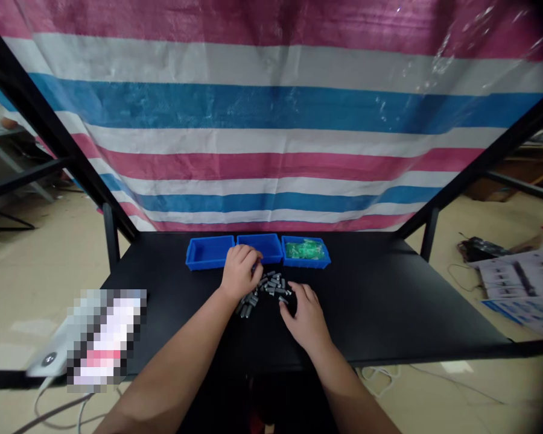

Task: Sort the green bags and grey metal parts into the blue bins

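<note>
Small grey cylindrical pieces, several of them with shiny metal ends, lie in a loose pile on the black table. My left hand is over the pile's left side, just in front of the middle blue bin. Its fingers are curled towards the thumb, and what they hold, if anything, is hidden. To the right of the pile rests my right hand, thumb and fingers apart, with a grey piece close to the thumb tip. More grey pieces are below my left hand.
Along the back stand a left blue bin and a right blue bin holding green packets. A striped sheet hangs behind the table. A pale device with a blurred screen sits at the left edge, cables below.
</note>
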A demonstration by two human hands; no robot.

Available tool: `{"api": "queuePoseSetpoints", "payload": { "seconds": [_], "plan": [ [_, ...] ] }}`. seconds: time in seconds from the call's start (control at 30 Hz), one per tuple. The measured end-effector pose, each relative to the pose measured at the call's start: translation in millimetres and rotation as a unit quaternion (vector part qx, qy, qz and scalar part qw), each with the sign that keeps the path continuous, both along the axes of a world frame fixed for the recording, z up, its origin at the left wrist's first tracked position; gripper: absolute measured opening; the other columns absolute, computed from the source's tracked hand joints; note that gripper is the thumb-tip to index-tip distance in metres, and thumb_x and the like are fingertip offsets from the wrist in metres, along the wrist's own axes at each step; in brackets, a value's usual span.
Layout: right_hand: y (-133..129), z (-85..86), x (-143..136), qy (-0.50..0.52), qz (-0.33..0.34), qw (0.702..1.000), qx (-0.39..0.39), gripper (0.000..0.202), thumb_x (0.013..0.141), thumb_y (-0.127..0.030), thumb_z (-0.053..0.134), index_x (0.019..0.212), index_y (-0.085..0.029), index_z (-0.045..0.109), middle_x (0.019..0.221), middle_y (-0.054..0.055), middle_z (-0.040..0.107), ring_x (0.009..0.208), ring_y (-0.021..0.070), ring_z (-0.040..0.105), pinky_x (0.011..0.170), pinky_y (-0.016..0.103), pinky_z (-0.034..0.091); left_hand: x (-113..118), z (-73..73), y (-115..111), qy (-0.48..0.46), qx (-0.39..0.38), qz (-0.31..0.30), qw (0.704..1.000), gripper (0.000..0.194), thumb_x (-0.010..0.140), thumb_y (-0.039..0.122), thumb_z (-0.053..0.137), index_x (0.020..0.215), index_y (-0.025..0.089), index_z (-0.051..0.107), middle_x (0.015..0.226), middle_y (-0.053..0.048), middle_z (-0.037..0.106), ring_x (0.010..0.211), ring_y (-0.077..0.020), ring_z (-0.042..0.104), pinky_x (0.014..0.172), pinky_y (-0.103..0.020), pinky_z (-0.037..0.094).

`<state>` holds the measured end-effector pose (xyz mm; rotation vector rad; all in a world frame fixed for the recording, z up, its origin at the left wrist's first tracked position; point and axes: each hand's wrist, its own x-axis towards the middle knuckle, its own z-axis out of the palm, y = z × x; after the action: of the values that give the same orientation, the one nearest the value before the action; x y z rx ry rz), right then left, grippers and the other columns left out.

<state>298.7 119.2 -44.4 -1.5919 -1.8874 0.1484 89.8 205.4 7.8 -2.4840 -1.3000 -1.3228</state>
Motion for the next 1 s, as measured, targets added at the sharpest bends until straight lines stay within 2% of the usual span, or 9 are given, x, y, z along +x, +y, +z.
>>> {"api": "queuePoseSetpoints", "payload": {
  "seconds": [0.13,0.33,0.43,0.57,0.73,0.87,1.0],
  "plan": [
    [0,2.2,3,0.042,0.032,0.999,-0.016,0.030,0.097,-0.025,0.051,0.124,-0.025,0.063,0.112,0.011,0.065,0.104,0.0287,0.065,0.094,0.048,0.057,-7,-7.1,3,-0.072,-0.019,-0.062,0.995,0.011,0.087,0.013,0.055,0.090,0.020,0.063,0.090,-0.006,0.067,0.091,-0.0223,0.060,0.085,-0.039,0.047],
    [15,4.2,4,0.066,0.057,0.995,-0.053,0.031,0.098,-0.029,0.052,0.125,-0.027,0.068,0.113,0.011,0.064,0.094,0.0252,0.069,0.084,0.041,0.062,-17,-8.3,1,-0.142,-0.077,-0.149,0.976,0.014,0.086,0.010,0.055,0.090,0.020,0.064,0.089,-0.006,0.064,0.088,-0.0194,0.062,0.081,-0.035,0.051],
    [22,6.8,0,0.071,0.074,0.993,-0.063,0.032,0.097,-0.027,0.053,0.126,-0.027,0.067,0.113,0.010,0.063,0.098,0.0245,0.068,0.089,0.041,0.061,-20,-9.4,5,-0.181,-0.098,-0.153,0.967,0.014,0.085,0.008,0.056,0.089,0.019,0.063,0.087,-0.004,0.062,0.081,-0.0162,0.060,0.073,-0.030,0.050],
    [27,9.4,-7,0.075,0.083,0.992,-0.064,0.026,0.095,-0.025,0.056,0.117,-0.025,0.069,0.115,0.011,0.062,0.105,0.0260,0.067,0.096,0.045,0.058,-23,-12.0,8,-0.220,-0.114,-0.136,0.959,0.014,0.083,0.007,0.056,0.086,0.019,0.063,0.085,-0.003,0.060,0.072,-0.0134,0.056,0.065,-0.027,0.047],
    [29,8.6,-8,0.076,0.057,0.993,-0.074,0.025,0.090,-0.022,0.058,0.112,-0.024,0.069,0.114,0.011,0.063,0.099,0.0261,0.068,0.088,0.044,0.061,-24,-14.1,8,-0.233,-0.132,-0.136,0.954,0.012,0.083,0.009,0.057,0.085,0.019,0.063,0.084,-0.002,0.060,0.070,-0.0130,0.056,0.063,-0.027,0.046],
    [35,13.6,-4,0.040,0.078,0.991,-0.103,0.031,0.086,-0.016,0.056,0.111,-0.025,0.072,0.111,0.009,0.063,0.092,0.0229,0.069,0.081,0.038,0.061,-24,-14.5,6,-0.237,-0.131,-0.138,0.953,0.013,0.083,0.007,0.056,0.085,0.019,0.063,0.084,-0.003,0.060,0.071,-0.0132,0.055,0.064,-0.027,0.045],
    [45,23.5,-4,0.022,0.089,0.985,-0.148,0.023,0.085,-0.013,0.059,0.101,-0.024,0.071,0.107,0.007,0.061,0.080,0.0178,0.067,0.076,0.034,0.059,-24,-15.6,7,-0.240,-0.132,-0.137,0.952,0.014,0.083,0.007,0.056,0.085,0.019,0.063,0.084,-0.002,0.060,0.069,-0.0127,0.054,0.063,-0.027,0.045]
  ]
}}
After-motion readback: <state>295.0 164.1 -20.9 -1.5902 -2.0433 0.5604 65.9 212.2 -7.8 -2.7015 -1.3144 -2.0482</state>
